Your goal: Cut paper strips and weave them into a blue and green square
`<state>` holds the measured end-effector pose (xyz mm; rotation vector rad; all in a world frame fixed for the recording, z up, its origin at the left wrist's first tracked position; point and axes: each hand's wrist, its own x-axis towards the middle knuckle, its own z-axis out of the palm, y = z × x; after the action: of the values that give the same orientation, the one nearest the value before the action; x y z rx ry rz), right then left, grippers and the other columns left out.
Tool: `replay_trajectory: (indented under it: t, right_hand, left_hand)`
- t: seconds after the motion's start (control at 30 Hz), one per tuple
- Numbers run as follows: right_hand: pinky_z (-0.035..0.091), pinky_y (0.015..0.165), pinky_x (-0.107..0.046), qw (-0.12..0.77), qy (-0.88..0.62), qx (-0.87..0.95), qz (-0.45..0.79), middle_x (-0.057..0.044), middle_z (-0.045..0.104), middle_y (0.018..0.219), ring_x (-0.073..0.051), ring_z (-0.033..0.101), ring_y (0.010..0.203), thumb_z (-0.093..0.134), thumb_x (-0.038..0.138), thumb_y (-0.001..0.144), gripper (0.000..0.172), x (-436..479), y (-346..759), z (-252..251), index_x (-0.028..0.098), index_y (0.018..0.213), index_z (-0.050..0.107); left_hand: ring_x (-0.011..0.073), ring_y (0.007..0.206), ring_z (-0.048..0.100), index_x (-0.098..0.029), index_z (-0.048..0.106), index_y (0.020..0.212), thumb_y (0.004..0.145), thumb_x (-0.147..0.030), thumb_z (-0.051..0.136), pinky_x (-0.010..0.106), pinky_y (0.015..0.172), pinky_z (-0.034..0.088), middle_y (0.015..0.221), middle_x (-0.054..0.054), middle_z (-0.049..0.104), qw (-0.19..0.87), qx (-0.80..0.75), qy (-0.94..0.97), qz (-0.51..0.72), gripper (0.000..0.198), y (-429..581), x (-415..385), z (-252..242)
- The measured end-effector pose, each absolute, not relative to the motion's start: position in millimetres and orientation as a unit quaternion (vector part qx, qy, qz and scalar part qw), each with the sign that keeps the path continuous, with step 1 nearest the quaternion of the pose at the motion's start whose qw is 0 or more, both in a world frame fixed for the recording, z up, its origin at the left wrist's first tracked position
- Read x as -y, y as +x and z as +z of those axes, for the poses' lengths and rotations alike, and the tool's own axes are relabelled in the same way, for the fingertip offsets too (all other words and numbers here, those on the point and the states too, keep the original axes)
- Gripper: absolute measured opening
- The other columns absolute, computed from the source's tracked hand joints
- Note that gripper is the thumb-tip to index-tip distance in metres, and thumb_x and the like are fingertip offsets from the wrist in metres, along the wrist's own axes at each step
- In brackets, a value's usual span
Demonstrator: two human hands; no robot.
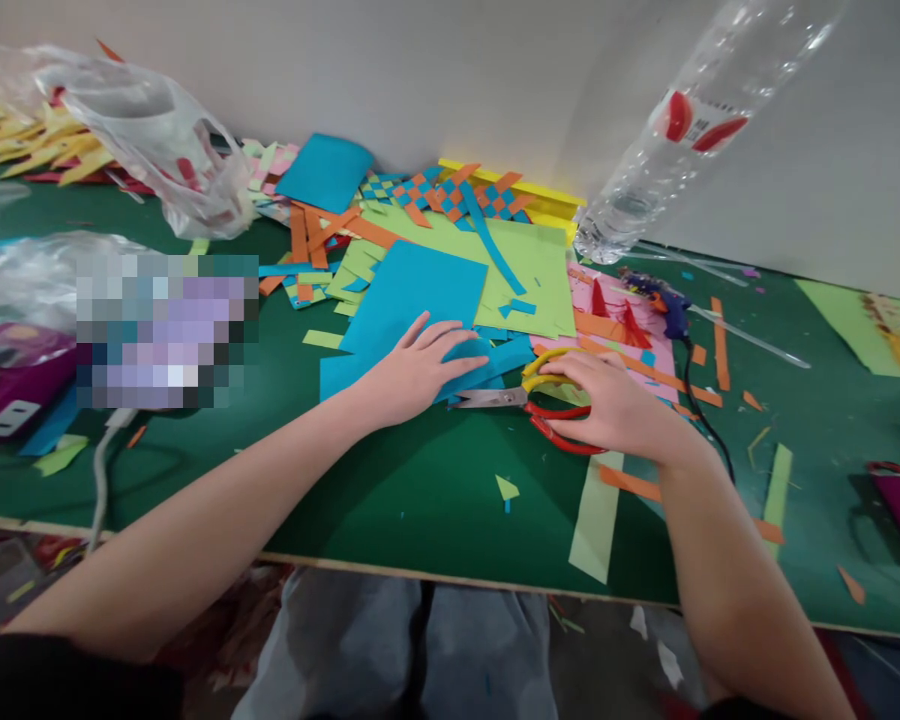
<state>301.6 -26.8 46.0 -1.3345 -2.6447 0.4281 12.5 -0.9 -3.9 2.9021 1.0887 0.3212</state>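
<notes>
My left hand (416, 372) lies with its fingers spread over blue paper (420, 290), near a blue paper strip (514, 354). In my right hand (619, 405) is a pair of scissors (499, 398) with one yellow and one red handle. The blades point left, close below the fingertips of my left hand, by the lower edge of the blue strip. Light green sheets (544, 260) lie under and behind the blue paper, with a narrow blue strip (491, 240) on top.
Woven blue-orange paper pieces (450, 195) lie at the back. A clear plastic bottle (675, 140) leans by the wall, beside a glue gun (664, 305) with a cord. A plastic bag (172, 150) and a blurred-out object (169, 330) on a cable are leftward. Paper scraps litter the green table (435, 500).
</notes>
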Motion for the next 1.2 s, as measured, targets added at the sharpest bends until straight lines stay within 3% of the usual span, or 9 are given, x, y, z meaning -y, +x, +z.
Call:
replay_trajectory:
  t: [0.23, 0.63, 0.87, 1.2]
  right_hand:
    - [0.038, 0.1, -0.051, 0.074, -0.447, 0.88, 0.144, -0.006, 0.058, 0.13, -0.031, 0.048, 0.127, 0.067, 0.034, 0.075, 0.044, 25, 302, 42, 0.028, 0.117, 0.054]
    - [0.04, 0.101, -0.053, 0.077, -0.445, 0.882, 0.133, -0.012, 0.058, 0.126, -0.032, 0.052, 0.122, 0.064, 0.043, 0.078, 0.048, 26, 292, 30, 0.023, 0.12, 0.051]
    - [0.041, 0.102, -0.052, 0.083, -0.428, 0.885, 0.16, -0.01, 0.059, 0.124, -0.03, 0.052, 0.121, 0.065, 0.039, 0.079, 0.044, 24, 294, 31, 0.025, 0.12, 0.054]
    - [0.042, 0.1, -0.048, 0.072, -0.436, 0.881, 0.166, -0.009, 0.06, 0.124, -0.029, 0.053, 0.12, 0.065, 0.039, 0.079, 0.043, 31, 285, 35, 0.024, 0.117, 0.055]
  left_hand:
    - [0.0245, 0.142, 0.026, -0.03, 0.055, 0.132, 0.1, -0.026, 0.034, 0.054, 0.118, 0.015, 0.146, 0.005, 0.043, 0.047, -0.361, 0.925, 0.11, 0.038, -3, -8, 0]
    - [0.0251, 0.142, 0.024, -0.034, 0.055, 0.132, 0.096, -0.016, 0.038, 0.053, 0.118, 0.017, 0.147, 0.004, 0.04, 0.045, -0.329, 0.937, 0.107, 0.043, -3, -9, -2]
    - [0.0251, 0.145, 0.02, -0.032, 0.05, 0.136, 0.096, -0.012, 0.036, 0.051, 0.119, 0.013, 0.149, 0.004, 0.038, 0.026, -0.312, 0.946, 0.083, 0.046, -1, -8, -2]
    - [0.0267, 0.143, 0.022, -0.034, 0.05, 0.136, 0.096, -0.013, 0.037, 0.052, 0.117, 0.017, 0.148, 0.006, 0.039, 0.033, -0.318, 0.943, 0.087, 0.047, -2, -7, -1]
